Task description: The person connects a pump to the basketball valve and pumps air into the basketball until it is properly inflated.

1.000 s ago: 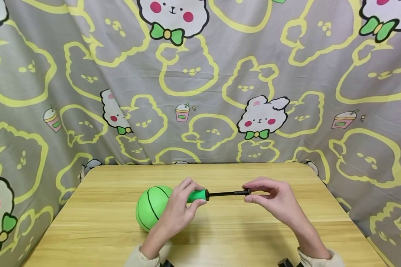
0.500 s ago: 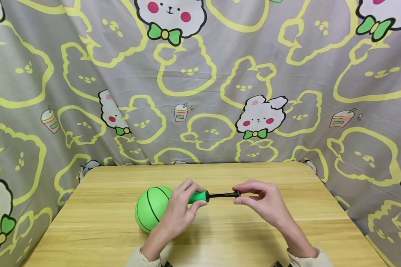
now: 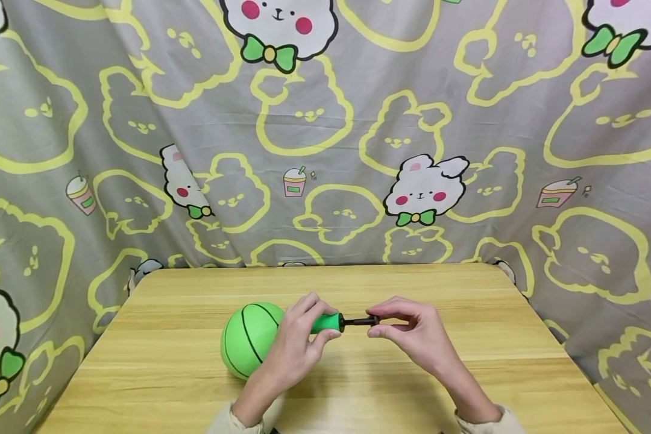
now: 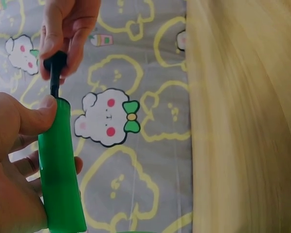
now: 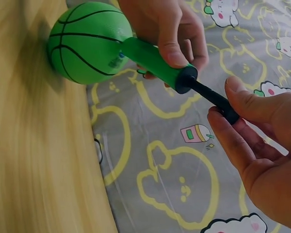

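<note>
A small green hand pump (image 4: 62,170) lies level between the two hands, its far end against the green ball (image 3: 249,340) with black lines. My left hand (image 3: 298,343) grips the pump's green barrel, thumb along its near side in the left wrist view. Between the thumb and fingers of my right hand (image 3: 415,331) is pinched the black pump handle (image 5: 228,112). A short stretch of black rod (image 3: 356,322) shows between handle and barrel. In the right wrist view the barrel's end meets the ball; whether a needle sits in it cannot be seen.
The ball rests on a light wooden table (image 3: 168,361). A grey curtain (image 3: 325,132) with yellow outlines and cartoon animals hangs behind the table and along both sides.
My right hand has moved left, pushing the pump handle toward the barrel, so less rod shows. My left hand and the ball have stayed almost in place.
</note>
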The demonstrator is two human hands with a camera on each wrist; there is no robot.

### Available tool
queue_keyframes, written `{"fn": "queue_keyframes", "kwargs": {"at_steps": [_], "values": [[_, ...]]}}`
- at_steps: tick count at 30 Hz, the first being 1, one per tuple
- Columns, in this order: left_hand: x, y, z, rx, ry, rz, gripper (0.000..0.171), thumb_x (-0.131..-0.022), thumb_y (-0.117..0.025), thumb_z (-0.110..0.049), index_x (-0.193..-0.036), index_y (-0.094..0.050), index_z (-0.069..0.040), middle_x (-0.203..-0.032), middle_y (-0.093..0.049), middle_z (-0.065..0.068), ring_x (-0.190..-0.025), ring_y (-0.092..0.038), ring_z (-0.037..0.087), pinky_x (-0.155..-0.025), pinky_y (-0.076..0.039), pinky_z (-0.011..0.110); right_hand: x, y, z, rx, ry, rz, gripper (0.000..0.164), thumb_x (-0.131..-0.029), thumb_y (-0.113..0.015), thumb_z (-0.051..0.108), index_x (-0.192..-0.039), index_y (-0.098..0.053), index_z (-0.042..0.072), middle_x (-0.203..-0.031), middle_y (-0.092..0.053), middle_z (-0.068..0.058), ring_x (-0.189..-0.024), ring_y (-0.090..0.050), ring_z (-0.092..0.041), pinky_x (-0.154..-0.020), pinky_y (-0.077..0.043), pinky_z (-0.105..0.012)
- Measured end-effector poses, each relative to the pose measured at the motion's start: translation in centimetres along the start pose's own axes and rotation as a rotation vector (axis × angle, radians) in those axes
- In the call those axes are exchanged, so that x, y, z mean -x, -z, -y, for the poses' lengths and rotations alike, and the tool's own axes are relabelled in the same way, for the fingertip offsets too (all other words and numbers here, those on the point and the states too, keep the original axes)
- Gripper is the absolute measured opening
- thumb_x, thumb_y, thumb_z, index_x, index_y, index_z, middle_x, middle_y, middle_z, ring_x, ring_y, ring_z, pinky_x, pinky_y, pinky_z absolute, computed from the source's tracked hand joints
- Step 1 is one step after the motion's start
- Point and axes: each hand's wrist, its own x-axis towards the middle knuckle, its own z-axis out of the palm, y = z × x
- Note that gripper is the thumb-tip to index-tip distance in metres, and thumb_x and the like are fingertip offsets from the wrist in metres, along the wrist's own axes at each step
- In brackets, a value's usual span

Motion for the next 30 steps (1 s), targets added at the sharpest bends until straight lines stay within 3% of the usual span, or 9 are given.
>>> {"fn": "queue_keyframes", "kwargs": {"at_steps": [16, 23, 30], "values": [[0.2, -0.6, -0.4, 0.018, -0.014, 0.012, 0.023, -0.081, -0.081, -0.025, -0.1, -0.07, -0.017, -0.091, -0.054, -0.011, -0.081, -0.05, 0.003, -0.073, -0.039, 0.031, 0.3, -2.5, -0.9, 0.007, -0.027, -0.027, 0.028, -0.081, -0.084, -0.001, -0.108, -0.079, 0.003, -0.101, -0.073, -0.015, -0.095, -0.072, -0.02, -0.074, -0.06, -0.038], [0.1, -0.7, -0.4, 0.004, -0.008, 0.02, 0.024, -0.081, -0.082, -0.026, -0.1, -0.07, -0.018, -0.092, -0.055, -0.011, -0.083, -0.052, 0.004, -0.074, -0.04, 0.032, 0.3, -2.3, -0.7, 0.018, -0.05, 0.01, 0.024, -0.085, -0.082, 0.002, -0.108, -0.076, 0.001, -0.105, -0.072, -0.015, -0.099, -0.072, -0.023, -0.076, -0.06, -0.037], [0.2, -0.4, -0.2, 0.029, 0.026, 0.034, 0.025, -0.082, -0.084, -0.021, -0.103, -0.069, -0.018, -0.096, -0.056, -0.011, -0.087, -0.054, 0.005, -0.079, -0.044, 0.035, 0.2, -1.1, 0.0, 0.033, -0.036, 0.051, 0.023, -0.086, -0.082, 0.004, -0.108, -0.076, 0.01, -0.107, -0.071, -0.013, -0.102, -0.071, -0.023, -0.078, -0.059, -0.036]]}}
